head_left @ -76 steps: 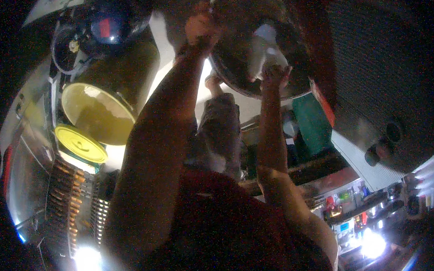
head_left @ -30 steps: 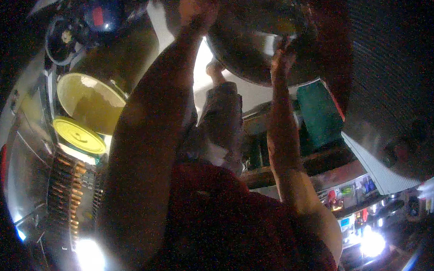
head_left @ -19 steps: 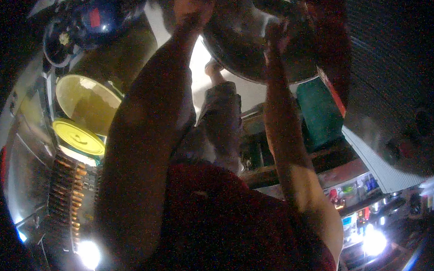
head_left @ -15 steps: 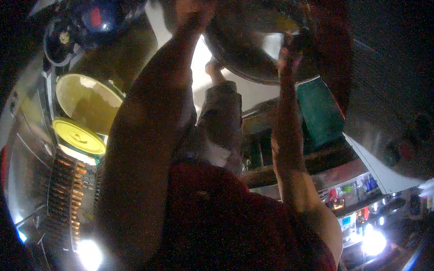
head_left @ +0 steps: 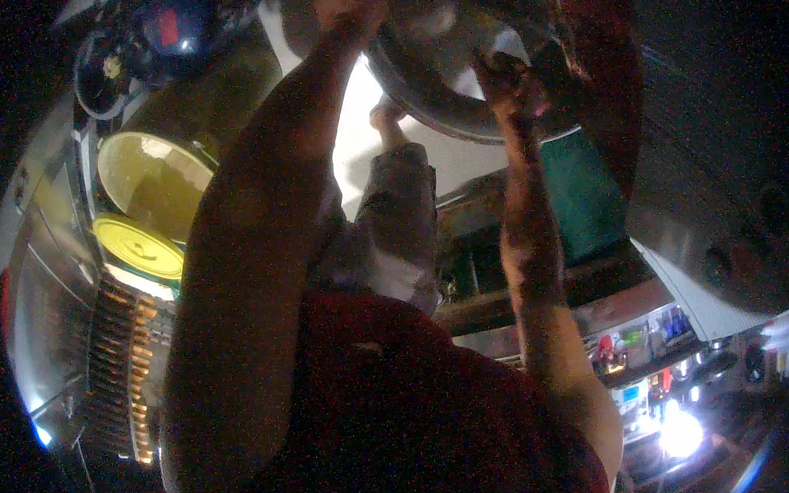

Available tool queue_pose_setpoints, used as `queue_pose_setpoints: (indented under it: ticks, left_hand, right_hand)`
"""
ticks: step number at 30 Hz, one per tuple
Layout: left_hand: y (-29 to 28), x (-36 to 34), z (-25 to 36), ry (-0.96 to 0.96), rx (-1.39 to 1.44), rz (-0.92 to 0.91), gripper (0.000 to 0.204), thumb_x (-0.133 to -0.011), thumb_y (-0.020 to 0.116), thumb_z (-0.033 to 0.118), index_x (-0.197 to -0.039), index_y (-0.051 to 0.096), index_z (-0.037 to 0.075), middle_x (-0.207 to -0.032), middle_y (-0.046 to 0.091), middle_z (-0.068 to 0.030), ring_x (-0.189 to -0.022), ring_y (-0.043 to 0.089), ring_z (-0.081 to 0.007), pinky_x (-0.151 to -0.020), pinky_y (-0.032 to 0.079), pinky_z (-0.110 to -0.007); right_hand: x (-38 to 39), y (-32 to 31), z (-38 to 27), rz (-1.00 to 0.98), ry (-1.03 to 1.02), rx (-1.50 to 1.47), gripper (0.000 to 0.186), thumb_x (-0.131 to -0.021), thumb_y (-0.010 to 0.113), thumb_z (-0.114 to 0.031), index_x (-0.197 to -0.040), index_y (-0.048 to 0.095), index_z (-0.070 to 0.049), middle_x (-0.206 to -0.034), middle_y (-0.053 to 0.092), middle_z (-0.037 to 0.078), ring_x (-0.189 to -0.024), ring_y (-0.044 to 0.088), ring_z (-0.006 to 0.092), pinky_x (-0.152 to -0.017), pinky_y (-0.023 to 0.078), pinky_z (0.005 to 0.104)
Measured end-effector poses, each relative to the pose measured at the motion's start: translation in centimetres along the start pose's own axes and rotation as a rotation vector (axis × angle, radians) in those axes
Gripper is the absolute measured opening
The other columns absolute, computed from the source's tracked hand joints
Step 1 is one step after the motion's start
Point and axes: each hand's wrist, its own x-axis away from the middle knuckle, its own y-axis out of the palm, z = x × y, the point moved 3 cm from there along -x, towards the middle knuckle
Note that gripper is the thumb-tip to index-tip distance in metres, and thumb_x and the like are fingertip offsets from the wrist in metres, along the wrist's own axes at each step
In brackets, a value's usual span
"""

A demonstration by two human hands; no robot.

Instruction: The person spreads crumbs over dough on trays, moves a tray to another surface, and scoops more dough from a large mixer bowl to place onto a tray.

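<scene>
A large, round, dark metal vessel with a thick curved rim fills the upper middle of the view. My right hand reaches over its rim into the inside, fingers apart. Pale bright patches show beside and beyond these fingers; whether they are a reflection or a thing is unclear. My left hand is at the top edge, near the left side of the vessel's rim. Its fingers are dark and partly cut off, so what they touch does not show. Below the vessel, my bare foot rests on a brightly lit pale floor.
To the left stand a yellowish round tub and a yellow lid. A dark blue object lies at the upper left. On the right are a green panel, a corrugated sheet and shelves with small coloured items.
My right hand has shifted slightly up and left inside the vessel, and its fingers have spread. My left hand stays by the rim. The view has tilted a little.
</scene>
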Motion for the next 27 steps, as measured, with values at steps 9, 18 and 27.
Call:
queue_pose_setpoints:
  ticks: [9,18,27]
  left_hand:
    - [2.7,-1.9,0.4,0.048,-0.082,0.06,0.047,-0.091,0.066,0.044,-0.123,0.067,0.008,-0.093,0.069,-0.0155,-0.078,0.065,-0.031,-0.072,0.054,-0.044]
    - [2.5,-1.0,1.4,0.1,0.001,0.097,0.05,-0.086,0.073,0.047,-0.116,0.072,0.007,-0.083,0.069,-0.0152,-0.071,0.065,-0.0301,-0.065,0.053,-0.045]
    - [3.4,-3.0,1.3,0.08,-0.043,0.18,0.039,-0.085,0.077,0.043,-0.091,0.075,0.005,-0.076,0.068,-0.0121,-0.069,0.061,-0.0229,-0.062,0.05,-0.039]
  right_hand:
    - [-10.1,1.9,-4.3,-0.22,-0.231,0.182,0.068,-0.079,0.067,-0.07,-0.1,0.075,-0.006,-0.1,0.073,0.02,-0.092,0.071,0.0368,-0.079,0.055,0.049]
    - [-5.3,-4.3,-2.6,-0.218,-0.215,0.224,0.069,-0.071,0.075,-0.068,-0.104,0.076,-0.008,-0.106,0.074,0.017,-0.103,0.071,0.0333,-0.089,0.056,0.0442]
    - [-8.0,-3.8,-2.0,-0.218,-0.174,0.052,0.068,-0.07,0.079,-0.068,-0.109,0.076,-0.014,-0.108,0.075,0.013,-0.101,0.071,0.0313,-0.09,0.056,0.0425]
